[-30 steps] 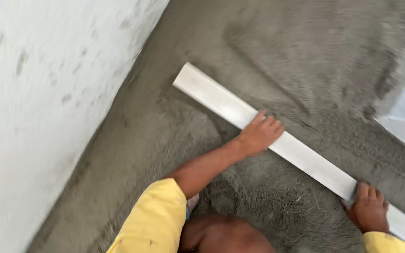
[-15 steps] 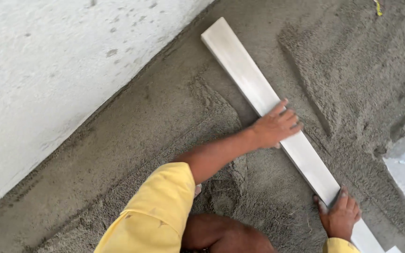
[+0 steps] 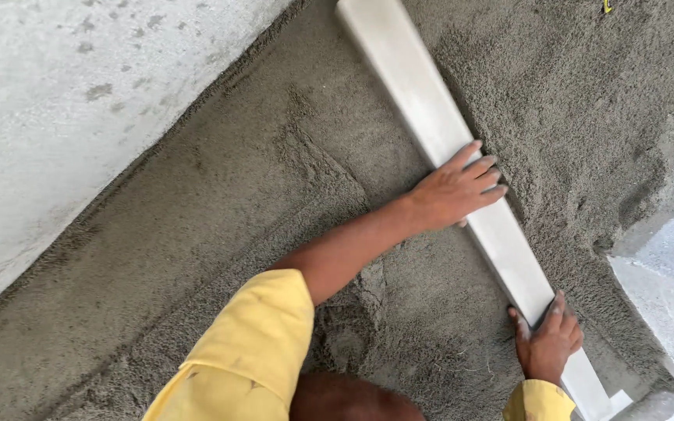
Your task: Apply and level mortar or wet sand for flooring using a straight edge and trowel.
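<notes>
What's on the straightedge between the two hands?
Head view: nothing. The white straightedge runs bare between the left hand and the right hand, with grey mortar along both sides.

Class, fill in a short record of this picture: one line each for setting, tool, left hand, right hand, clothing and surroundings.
Setting: floor covered with damp grey sand-cement mortar, rough and unevenly levelled.
Tool: long flat white straightedge board, lying diagonally on the mortar.
Left hand: palm down, fingers spread flat on the board's middle.
Right hand: gripping the board near its lower end.
Clothing: yellow sleeves on both arms.
Surroundings: pale speckled wall at left; bare pale patch at right.
</notes>
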